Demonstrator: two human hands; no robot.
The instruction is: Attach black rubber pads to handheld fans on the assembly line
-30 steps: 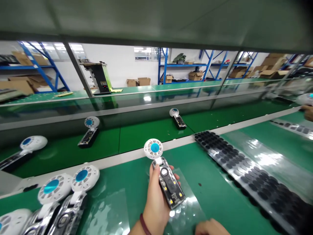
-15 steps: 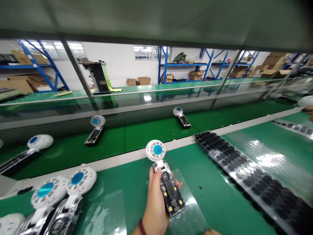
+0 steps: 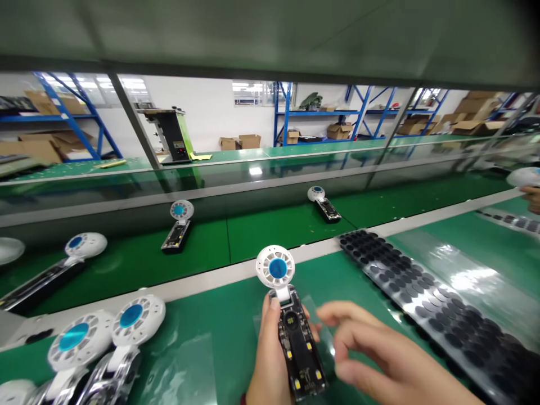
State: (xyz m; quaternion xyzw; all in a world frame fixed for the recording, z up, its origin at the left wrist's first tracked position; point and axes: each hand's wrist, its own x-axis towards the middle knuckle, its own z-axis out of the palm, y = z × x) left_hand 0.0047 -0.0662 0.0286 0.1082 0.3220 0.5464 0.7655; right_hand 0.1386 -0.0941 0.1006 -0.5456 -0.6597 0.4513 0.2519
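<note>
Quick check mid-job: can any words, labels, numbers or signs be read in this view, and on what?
No text can be read anywhere in this view.
Handheld fan, gripped in the left hand: no legible marking on its exposed board.
Machine on the far bench: its small red panel is too blurred to read.
Cardboard boxes by the back wall: any print is too small to make out.

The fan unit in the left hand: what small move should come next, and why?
Probably close the right hand onto the fan unit, at its dark body: the left hand grips it, circuit face up, and the right hand hangs open beside it, apparently not touching.
</note>
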